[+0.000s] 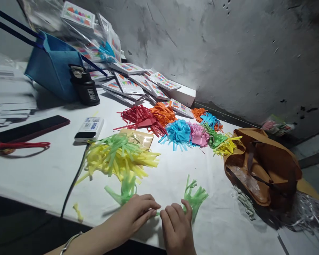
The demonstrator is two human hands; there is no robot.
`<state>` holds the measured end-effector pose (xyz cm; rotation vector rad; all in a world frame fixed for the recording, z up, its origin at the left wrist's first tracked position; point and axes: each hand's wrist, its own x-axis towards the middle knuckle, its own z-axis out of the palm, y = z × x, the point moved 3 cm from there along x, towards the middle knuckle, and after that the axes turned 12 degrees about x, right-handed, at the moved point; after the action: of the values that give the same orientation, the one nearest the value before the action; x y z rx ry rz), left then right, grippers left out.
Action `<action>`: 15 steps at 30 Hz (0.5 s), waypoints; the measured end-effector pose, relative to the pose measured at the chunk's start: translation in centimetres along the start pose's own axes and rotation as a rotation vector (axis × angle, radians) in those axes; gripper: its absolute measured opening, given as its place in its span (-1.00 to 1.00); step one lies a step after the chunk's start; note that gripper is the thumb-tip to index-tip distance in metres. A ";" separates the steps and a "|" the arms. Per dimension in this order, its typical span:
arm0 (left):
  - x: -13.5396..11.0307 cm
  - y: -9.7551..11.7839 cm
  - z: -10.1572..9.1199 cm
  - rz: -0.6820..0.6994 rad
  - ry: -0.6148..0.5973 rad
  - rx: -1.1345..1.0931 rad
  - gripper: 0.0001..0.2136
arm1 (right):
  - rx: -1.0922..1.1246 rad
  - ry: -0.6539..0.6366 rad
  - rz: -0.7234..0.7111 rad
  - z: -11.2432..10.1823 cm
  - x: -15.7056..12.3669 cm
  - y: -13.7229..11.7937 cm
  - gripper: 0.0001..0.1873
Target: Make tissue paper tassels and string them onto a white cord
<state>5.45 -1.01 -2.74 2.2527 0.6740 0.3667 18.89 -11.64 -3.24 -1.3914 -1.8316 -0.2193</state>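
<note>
Pinching the narrow middle of a green tassel (196, 199) on the near side of the yellow pile (140, 162): the left hand (139, 212) grips one end of this strand, the right hand (176, 225) the other; an even twist probably calls for steady tension, a close grip and loose strips kept clear

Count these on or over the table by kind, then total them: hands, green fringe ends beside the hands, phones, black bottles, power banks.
Hands: 2, the left hand and right hand
Green fringe ends: 2, the left end and right end
Phone: 1
Black bottle: 1
Power bank: 1
Total: 7
</note>
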 end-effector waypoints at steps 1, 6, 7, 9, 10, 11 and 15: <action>-0.1 0.4 -0.3 -0.072 -0.057 -0.130 -0.75 | 0.015 0.030 -0.036 -0.6 0.1 -0.2 -0.74; 0.5 2.5 -0.5 -0.275 -0.166 -0.554 -0.71 | 0.160 0.229 -0.024 -2.9 0.9 -0.6 -0.79; 0.8 2.9 -0.3 -0.251 -0.149 -0.599 -0.67 | 0.212 0.264 0.016 -3.1 0.9 -0.6 -0.79; 1.3 3.7 0.2 -0.201 -0.089 -0.642 -0.61 | 0.284 0.312 0.090 -3.4 0.6 -0.5 -0.75; 1.6 4.1 0.6 -0.184 -0.052 -0.646 -0.59 | 0.286 0.324 0.123 -3.5 0.2 -0.4 -0.72; 1.9 4.4 1.0 -0.174 -0.016 -0.646 -0.58 | 0.265 0.331 0.155 -3.6 -0.2 -0.3 -0.68; 3.0 5.3 2.9 -0.163 0.014 -0.661 -0.55 | 0.148 0.313 0.215 -4.2 -2.1 0.8 -0.57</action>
<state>11.14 -4.08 -0.66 1.5611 0.6237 0.4472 21.74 -15.24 -2.16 -1.3535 -1.4041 -0.1759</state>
